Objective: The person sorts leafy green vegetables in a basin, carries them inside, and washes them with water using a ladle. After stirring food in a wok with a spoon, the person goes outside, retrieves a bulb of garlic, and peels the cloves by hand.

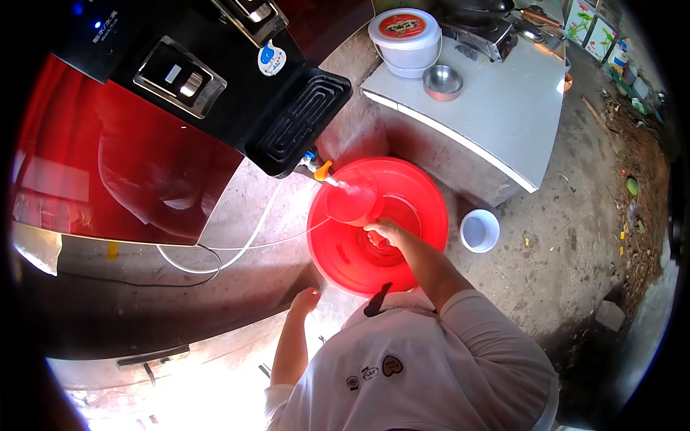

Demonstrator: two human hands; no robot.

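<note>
On the stained concrete floor, between a red-and-black water dispenser and a bench, sits a red plastic basin. The right hand's fingers are wrapped round the handle of a red dipper, held over the basin beneath the orange-handled tap. The left hand is near the basin; how open its fingers are, I cannot tell. Drifting off the spout could splash water; a full dipper's weight could tilt the one-handed grip.

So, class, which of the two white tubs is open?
The small white tub on the floor, beside the red basin; the handled tub on the counter wears a lid.
</note>
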